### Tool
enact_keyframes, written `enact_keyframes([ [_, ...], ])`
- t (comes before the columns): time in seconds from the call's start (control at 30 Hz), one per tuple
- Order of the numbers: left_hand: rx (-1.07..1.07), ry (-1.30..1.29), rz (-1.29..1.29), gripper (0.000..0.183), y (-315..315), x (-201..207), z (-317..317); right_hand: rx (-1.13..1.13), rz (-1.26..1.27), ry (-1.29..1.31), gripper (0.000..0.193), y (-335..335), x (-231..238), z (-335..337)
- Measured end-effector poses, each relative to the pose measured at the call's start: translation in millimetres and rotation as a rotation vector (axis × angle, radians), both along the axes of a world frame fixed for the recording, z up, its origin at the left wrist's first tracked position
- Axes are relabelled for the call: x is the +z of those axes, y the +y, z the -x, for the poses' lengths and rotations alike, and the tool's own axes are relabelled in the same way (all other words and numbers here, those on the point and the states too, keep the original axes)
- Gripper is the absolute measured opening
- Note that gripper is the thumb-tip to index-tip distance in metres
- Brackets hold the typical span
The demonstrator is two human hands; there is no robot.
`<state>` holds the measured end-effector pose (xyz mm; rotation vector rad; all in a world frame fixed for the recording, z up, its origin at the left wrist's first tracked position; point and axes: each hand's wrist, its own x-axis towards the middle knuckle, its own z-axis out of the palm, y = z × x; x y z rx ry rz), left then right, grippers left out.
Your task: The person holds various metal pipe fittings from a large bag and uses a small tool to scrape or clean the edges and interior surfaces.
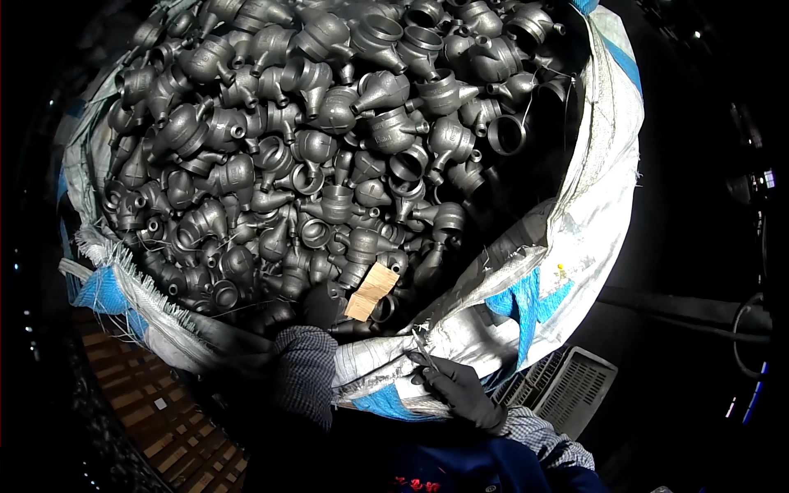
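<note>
Metal castings (390,131), dark grey, round-bodied with short spouts, are lying heaped ahead of both hands, filling much of a white woven bulk bag (608,156). Left hand (325,306), dark-gloved, is resting at the near edge of the heap; its fingers are blending into shadow, so can't tell how far open it is or whether it's holding a casting. Cardboard piece (374,291), tan and creased, is lying just right of it; contact unclear. Right hand (462,393), grey-gloved, is resting at the near bag rim, fingers partly curled; a slim strip (424,349) is showing at the fingertips, grip unclear.

Risks, my guess: castings above the left hand could be sliding onto it if a supporting one shifts; frayed bag threads could be snagging glove or spouts; slack rim beside the right hand could be sagging inward if unsupported.

Counts: hands two, bulk bag one, cardboard piece one, slim strip one. Castings are overlapping too much for an exact count, dozens visible. At least one grey plastic crate (579,393) is sitting right of the right hand; one slatted wooden pallet (164,411) is lying left of the left hand.
</note>
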<state>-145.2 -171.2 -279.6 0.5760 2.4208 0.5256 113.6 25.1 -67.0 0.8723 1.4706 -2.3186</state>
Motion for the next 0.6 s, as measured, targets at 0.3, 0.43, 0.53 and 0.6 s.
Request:
enact_keyframes([
  [0.3, 0.458, -0.472, -1.177, 0.031, -9.5, 190.5, -3.4, -0.263, 0.208, 0.102, 0.031, -11.1, 14.4, 25.6],
  [0.43, 0.607, -0.575, -1.33, 0.031, -20.0, 240.8, -45.9, -0.19, 0.285, 0.055, 0.03, -8.4, 27.2, 45.0],
  [0.53, 0.628, -0.687, -1.486, 0.031, -34.2, 231.3, -68.6, -0.256, 0.23, 0.086, 0.032, -15.1, 63.7, 66.2],
  [0.6, 0.615, -0.771, -1.601, 0.033, -43.9, 217.7, -77.0, -0.281, 0.193, 0.178, 0.032, -15.0, 63.4, 71.0],
])
